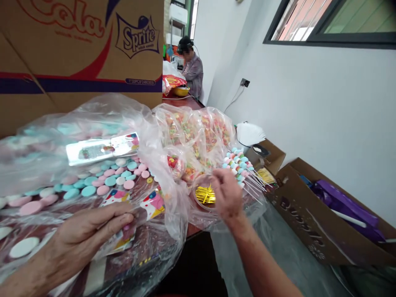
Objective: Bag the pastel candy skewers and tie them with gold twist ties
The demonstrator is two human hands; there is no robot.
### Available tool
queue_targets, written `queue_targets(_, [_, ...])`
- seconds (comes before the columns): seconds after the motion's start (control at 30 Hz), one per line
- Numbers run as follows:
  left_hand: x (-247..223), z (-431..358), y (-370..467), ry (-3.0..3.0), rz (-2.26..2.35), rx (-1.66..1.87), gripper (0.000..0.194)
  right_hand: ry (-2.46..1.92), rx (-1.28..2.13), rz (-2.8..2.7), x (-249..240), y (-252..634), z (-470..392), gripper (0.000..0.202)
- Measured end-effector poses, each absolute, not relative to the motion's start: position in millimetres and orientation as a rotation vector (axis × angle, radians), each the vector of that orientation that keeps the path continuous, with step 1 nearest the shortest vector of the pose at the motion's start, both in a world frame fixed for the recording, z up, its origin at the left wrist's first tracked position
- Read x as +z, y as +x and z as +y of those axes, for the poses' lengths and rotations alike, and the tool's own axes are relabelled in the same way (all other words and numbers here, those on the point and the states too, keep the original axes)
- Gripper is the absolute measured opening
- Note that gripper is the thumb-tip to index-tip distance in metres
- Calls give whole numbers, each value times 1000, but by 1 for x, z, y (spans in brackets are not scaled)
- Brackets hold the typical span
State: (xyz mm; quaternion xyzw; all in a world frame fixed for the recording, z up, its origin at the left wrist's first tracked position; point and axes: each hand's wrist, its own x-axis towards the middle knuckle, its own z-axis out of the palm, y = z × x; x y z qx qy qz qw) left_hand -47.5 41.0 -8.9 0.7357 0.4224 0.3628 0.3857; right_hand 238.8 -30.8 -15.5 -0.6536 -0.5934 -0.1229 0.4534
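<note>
My left hand (93,231) pinches a clear, colourfully printed bag (125,241) between thumb and fingers at the lower left. Just right of a round clear tub of gold twist ties (206,194), my right hand (227,194) is closed, its fingertips curled; what they hold, if anything, is too small to tell. Another printed piece (153,203) lies between the hands. Pink, blue and white candy discs (109,181) spread behind my left hand, under clear plastic and a stack of printed bags (102,149). Candy skewers on white sticks (239,165) lie beyond my right hand.
A large cardboard box (83,53) stands at the back left. Clear bags of colourful candy (198,134) fill the middle. An open carton with purple packaging (309,214) is at the right, near a metal mug (257,156). A person (193,70) stands at the far end.
</note>
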Motion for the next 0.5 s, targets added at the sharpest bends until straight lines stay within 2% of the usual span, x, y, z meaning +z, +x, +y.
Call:
queue_targets(0.03, [-10,41,-49,1919,1086,902,19,-1762,-485,-1431,-17,263,-34,23])
queue_targets(0.13, [-21,47,-58,1963,1091,898,18,-1943,-592,-1365,-26,331,-43,25])
queue_targets(0.23, [-34,55,-65,2032,1046,851,24,-2177,-702,-1374,-37,372,-52,23])
queue_targets(0.33, [-40,59,-69,2062,1028,804,28,-2196,-687,-1413,-44,384,-57,27])
queue_targets(0.5, [-26,57,-68,1961,1061,855,22,-2110,-709,-1404,-44,378,-58,27])
